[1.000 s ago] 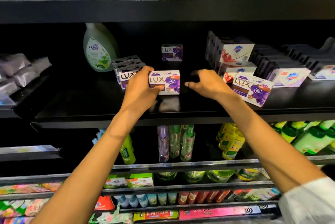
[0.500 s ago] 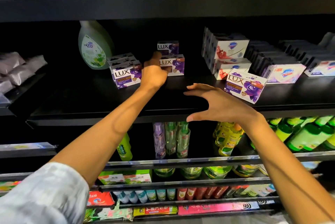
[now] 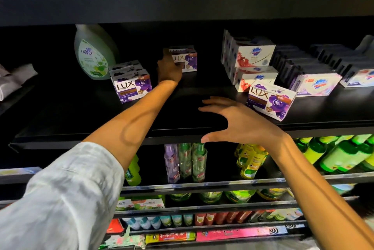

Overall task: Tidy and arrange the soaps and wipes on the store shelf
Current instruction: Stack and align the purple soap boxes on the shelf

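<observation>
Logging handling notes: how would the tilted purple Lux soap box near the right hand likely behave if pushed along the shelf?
The tilted Lux box looks like stiff printed carton, so it should probably slide rather than roll. Its flat faces suggest it would settle flat. It sits near the shelf front, so a careless push might drop it.

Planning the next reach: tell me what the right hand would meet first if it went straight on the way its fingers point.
The right hand hovers open, fingers pointing left over the black shelf. That way looks free at first; the nearest thing along it seems to be the left forearm, though depth is unclear.
</observation>
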The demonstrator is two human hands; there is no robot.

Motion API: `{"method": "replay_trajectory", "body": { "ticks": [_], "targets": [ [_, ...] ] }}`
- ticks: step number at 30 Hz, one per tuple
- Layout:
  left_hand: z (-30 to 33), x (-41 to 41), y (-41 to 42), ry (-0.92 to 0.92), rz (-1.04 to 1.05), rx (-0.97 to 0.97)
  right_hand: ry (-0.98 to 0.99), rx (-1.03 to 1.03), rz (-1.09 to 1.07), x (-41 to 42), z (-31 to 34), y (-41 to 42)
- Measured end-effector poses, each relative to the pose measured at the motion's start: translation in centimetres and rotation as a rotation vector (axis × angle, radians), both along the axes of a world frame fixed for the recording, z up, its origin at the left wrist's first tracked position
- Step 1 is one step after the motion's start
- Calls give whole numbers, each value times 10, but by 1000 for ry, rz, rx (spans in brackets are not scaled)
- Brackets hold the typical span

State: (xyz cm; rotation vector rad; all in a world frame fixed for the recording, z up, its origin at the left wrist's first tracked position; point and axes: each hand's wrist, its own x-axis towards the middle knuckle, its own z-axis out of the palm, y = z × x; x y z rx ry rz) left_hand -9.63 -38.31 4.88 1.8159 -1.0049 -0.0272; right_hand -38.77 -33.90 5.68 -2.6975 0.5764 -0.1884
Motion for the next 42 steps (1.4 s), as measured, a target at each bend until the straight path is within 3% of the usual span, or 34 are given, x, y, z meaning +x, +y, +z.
{"method": "replay_trajectory", "body": {
  "ticks": [18, 26, 32, 37, 42],
  "targets": [
    [-3, 12, -9, 1, 60, 100, 14, -3, 1, 0, 4, 4],
    [12, -32, 60, -191, 2, 230, -43, 53, -20, 4, 4, 4],
    [9, -56, 157, -208, -40, 106, -153, -44, -102, 28, 12, -3],
    [0, -29, 215, -75, 159, -79, -230, 157, -101, 88, 22, -7],
    [8, 8, 229, 8, 291, -112, -320, 324, -99, 160, 20, -1]
  ]
}}
